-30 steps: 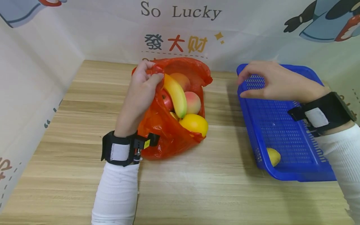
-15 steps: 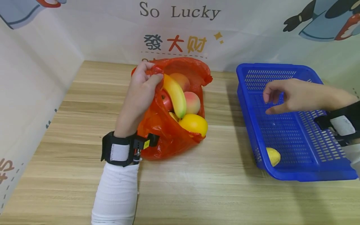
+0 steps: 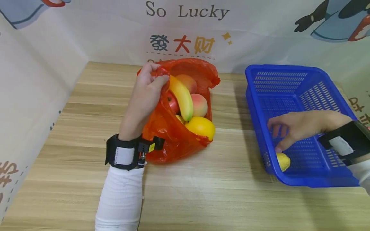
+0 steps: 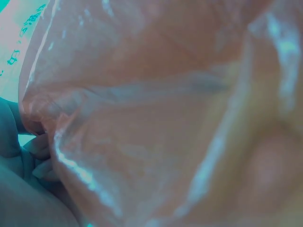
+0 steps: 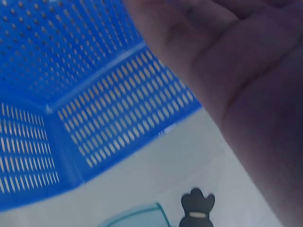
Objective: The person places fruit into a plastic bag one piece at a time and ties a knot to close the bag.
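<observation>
My left hand [image 3: 144, 91] grips the gathered rim of a red plastic bag [image 3: 170, 141], which fills most of the left wrist view. Inside the bag's mouth lie a banana [image 3: 182, 98], a peach [image 3: 199, 106], a red apple [image 3: 172, 102], an orange-toned round fruit [image 3: 188, 84] and a larger yellow fruit [image 3: 200, 127]. On the right, my right hand [image 3: 302, 128] reaches into a blue plastic basket [image 3: 292, 181] with its fingers loosely bent. The thumb tip is just above a lemon [image 3: 284, 162] in the near left corner; contact cannot be made out.
A light wood table [image 3: 225, 189] carries both bag and basket, with a gap between them. A printed white cloth [image 3: 115, 32] stands up behind and at the sides. The basket has raised, slotted walls.
My right hand has moved from over the basket's left rim, first rightward, then down and nearer into it toward the lemon. The left hand keeps holding the bag in place.
</observation>
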`<state>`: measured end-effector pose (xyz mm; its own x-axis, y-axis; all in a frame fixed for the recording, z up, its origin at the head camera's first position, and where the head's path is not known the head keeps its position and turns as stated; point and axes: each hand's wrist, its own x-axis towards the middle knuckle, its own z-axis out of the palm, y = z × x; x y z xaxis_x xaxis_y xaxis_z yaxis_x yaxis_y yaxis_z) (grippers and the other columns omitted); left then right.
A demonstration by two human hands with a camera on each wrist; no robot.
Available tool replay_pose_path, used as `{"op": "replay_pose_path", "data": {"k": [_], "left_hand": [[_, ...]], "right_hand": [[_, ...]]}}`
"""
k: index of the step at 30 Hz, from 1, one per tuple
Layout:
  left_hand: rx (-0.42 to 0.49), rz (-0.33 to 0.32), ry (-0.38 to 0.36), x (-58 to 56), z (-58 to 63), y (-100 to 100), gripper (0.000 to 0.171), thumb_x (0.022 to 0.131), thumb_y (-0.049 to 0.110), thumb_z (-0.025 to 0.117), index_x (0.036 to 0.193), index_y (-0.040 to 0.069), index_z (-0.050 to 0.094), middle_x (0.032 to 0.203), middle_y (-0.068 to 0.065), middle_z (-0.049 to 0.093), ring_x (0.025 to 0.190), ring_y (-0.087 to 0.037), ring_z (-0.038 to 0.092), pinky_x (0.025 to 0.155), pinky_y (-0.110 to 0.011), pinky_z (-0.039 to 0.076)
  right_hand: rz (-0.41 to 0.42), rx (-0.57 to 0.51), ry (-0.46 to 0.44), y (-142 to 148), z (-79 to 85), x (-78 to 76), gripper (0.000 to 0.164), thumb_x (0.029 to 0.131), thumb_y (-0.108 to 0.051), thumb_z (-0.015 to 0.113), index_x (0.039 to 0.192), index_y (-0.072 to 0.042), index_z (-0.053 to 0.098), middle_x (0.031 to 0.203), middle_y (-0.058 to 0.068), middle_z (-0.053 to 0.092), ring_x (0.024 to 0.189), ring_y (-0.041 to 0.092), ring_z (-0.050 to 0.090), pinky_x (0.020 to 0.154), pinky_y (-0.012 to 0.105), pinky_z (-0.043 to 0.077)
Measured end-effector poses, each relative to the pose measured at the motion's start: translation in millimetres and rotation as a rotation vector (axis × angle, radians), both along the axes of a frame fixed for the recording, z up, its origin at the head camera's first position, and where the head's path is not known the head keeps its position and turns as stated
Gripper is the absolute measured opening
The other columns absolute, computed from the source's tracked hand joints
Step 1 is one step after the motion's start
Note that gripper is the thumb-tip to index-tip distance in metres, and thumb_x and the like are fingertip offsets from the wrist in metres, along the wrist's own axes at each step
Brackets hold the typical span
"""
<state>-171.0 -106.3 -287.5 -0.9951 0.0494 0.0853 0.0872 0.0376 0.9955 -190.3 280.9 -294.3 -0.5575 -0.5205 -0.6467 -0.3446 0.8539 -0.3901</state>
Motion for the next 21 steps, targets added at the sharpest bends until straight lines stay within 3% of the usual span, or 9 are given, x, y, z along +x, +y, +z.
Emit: {"op": "replay_pose_path", "data": {"k": [6,9,12,15,21], "left_hand": [[0.001,0.000,0.003,-0.1,0.5,1,0.018,0.103,0.014,0.042,0.121,0.011,0.041,0.104,-0.015,0.058,0.093,-0.031,0.062,0.078,-0.026,0.059],[-0.004,0.000,0.001,0.0,0.9,1,0.018,0.103,0.014,0.042,0.121,0.011,0.041,0.103,-0.015,0.058,0.093,-0.031,0.062,0.078,-0.026,0.059],[-0.010,0.002,0.000,0.3,1.0,2,0.019,0.103,0.014,0.042,0.121,0.011,0.041,0.103,-0.015,0.058,0.093,-0.031,0.062,0.079,-0.027,0.059],[-0.008,0.001,0.001,0.3,1.0,2,0.019,0.103,0.014,0.042,0.121,0.011,0.041,0.104,-0.015,0.058,0.093,-0.031,0.062,0.079,-0.027,0.059],[0.004,0.004,0.002,0.5,0.4,1,0.018,0.103,0.014,0.042,0.121,0.011,0.041,0.105,-0.015,0.058,0.092,-0.031,0.062,0.077,-0.026,0.059]], "right_hand": [[-0.007,0.031,-0.137,-5,-12.4,6.8,0.060,0.076,-0.030,0.082,0.120,-0.002,0.053,0.104,-0.001,0.067,0.090,0.012,0.063,0.075,0.028,0.052],[-0.041,0.056,-0.192,-10,-18.0,13.8,0.041,0.071,-0.026,0.082,0.099,-0.009,0.058,0.086,-0.004,0.063,0.073,0.009,0.058,0.063,0.023,0.048],[-0.068,0.064,-0.219,-12,-24.3,20.1,0.032,0.068,-0.020,0.081,0.089,-0.012,0.058,0.077,-0.005,0.056,0.064,0.008,0.051,0.054,0.022,0.044],[-0.090,0.063,-0.236,-12,-30.3,23.4,0.032,0.068,-0.016,0.080,0.089,-0.011,0.057,0.080,-0.004,0.055,0.065,0.008,0.053,0.053,0.023,0.048],[-0.143,0.034,-0.244,-8,-34.6,26.4,0.047,0.067,-0.008,0.077,0.105,-0.003,0.049,0.097,0.005,0.055,0.081,0.013,0.056,0.061,0.031,0.057]]}}
